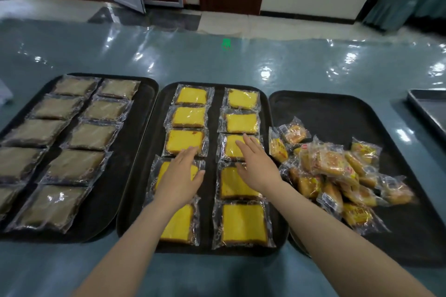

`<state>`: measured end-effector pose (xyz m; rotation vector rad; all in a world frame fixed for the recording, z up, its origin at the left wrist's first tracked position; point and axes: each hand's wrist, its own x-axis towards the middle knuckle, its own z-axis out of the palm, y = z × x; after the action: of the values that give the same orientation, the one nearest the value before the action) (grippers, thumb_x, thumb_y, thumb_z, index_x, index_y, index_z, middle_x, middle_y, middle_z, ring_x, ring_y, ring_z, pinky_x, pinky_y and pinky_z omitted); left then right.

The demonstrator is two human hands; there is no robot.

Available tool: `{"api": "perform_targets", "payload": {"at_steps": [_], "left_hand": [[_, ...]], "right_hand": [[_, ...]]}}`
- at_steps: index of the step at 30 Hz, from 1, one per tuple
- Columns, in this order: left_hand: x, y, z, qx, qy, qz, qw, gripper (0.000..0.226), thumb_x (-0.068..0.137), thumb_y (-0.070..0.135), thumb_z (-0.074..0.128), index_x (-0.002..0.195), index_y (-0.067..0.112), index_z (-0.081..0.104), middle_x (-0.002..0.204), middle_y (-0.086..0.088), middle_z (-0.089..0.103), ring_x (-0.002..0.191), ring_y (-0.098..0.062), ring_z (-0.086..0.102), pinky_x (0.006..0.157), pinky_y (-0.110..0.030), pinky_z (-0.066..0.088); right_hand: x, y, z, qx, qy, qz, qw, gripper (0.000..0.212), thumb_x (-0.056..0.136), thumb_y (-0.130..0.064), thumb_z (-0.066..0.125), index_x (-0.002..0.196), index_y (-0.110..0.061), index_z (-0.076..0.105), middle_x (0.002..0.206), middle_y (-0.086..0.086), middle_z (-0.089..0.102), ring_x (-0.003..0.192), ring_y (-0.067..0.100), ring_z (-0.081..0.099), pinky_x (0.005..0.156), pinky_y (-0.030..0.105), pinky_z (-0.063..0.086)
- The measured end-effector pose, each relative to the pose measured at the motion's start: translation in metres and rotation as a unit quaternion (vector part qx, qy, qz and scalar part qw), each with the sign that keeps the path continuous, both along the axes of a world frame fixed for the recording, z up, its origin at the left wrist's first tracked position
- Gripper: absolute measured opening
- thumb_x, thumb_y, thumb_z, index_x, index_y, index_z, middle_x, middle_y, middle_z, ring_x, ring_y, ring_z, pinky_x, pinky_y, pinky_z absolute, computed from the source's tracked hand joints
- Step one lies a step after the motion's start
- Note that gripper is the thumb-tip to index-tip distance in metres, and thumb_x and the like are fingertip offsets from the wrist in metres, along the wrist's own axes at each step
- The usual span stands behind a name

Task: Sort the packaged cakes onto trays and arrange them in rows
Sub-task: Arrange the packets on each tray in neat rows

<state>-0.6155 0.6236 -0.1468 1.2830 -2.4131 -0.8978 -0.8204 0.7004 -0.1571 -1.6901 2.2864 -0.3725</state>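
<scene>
Three black trays sit side by side on a shiny teal table [241,62]. Both hands are over the middle tray [214,128], which holds yellow cakes [243,223] in clear wrappers, two columns of five.

The left hand [179,179] lies flat, palm down, fingers [187,153] stretched out and loose, not gripping anything. It covers most of the fourth cake [162,171] of the left column, and its fingertips reach the near edge of the third cake [184,141]. The fifth one sits under the wrist.

The right hand [257,166] is the same deal: open, fingers spread, nothing pinched. Its fingertips rest on the third cake of the right column [233,149], and the palm hangs over the far part of the fourth one [231,187]. Can't really tell how hard either hand presses.

Left of the left hand's fingers, the left tray [144,103] carries brown cakes [91,136] in neat rows. Right of the right hand's fingers, the right tray [337,116] has a loose heap of small orange-yellow packs [333,166], unsorted, piled near the tray's left side, just beside that hand's wrist. Far right, the corner of a metal tray [429,108] pokes into view.
</scene>
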Motion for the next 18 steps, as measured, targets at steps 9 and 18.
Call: {"api": "perform_targets", "payload": {"at_steps": [9, 18], "left_hand": [[-0.001, -0.038, 0.004, 0.030, 0.008, 0.044, 0.999, 0.065, 0.093, 0.035, 0.054, 0.148, 0.032, 0.020, 0.155, 0.012, 0.022, 0.143, -0.008, 0.015, 0.109, -0.033, 0.027], [-0.017, -0.073, -0.015, 0.065, -0.007, 0.068, 0.996, 0.065, 0.093, 0.033, 0.055, 0.148, 0.034, 0.020, 0.154, 0.013, 0.022, 0.142, -0.008, 0.018, 0.110, -0.034, 0.029]], "right_hand": [[-0.022, -0.057, -0.013, 0.048, -0.028, -0.040, 0.998, 0.057, 0.102, -0.026, 0.040, 0.153, -0.018, 0.015, 0.162, 0.002, 0.003, 0.148, 0.020, 0.000, 0.117, 0.037, 0.020], [-0.047, -0.107, -0.055, 0.089, 0.061, -0.013, 0.994, 0.061, 0.098, -0.056, 0.023, 0.151, -0.038, 0.000, 0.159, 0.000, -0.014, 0.143, 0.026, -0.021, 0.111, 0.046, -0.013]]}}
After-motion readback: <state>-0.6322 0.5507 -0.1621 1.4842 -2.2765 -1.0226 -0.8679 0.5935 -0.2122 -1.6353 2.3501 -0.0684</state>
